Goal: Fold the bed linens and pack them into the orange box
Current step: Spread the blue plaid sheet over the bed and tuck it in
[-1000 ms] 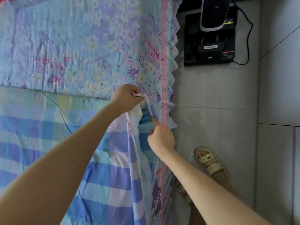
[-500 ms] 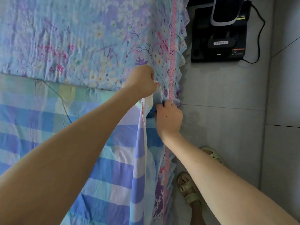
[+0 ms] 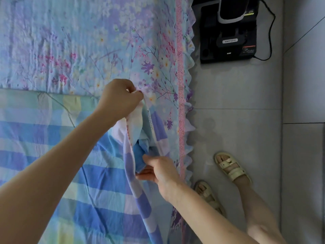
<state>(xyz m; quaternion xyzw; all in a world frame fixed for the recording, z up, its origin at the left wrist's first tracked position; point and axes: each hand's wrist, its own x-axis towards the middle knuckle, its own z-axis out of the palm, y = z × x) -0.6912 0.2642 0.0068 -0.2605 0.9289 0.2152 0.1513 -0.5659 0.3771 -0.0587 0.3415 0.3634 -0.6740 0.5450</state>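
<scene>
Our left hand point(image 3: 121, 100) pinches a corner of the checked sheet point(image 3: 98, 173) farther up the floral bedspread point(image 3: 70, 41); our right hand point(image 3: 161, 170), nearer us, pinches the same hem point(image 3: 129, 132), which runs lengthwise between them.

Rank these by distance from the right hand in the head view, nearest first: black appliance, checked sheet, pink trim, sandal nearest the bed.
1. Checked sheet: held in the right hand.
2. Pink trim: just right, along the bed edge.
3. Sandal nearest the bed: floor, lower right.
4. Black appliance: floor, top right.
</scene>
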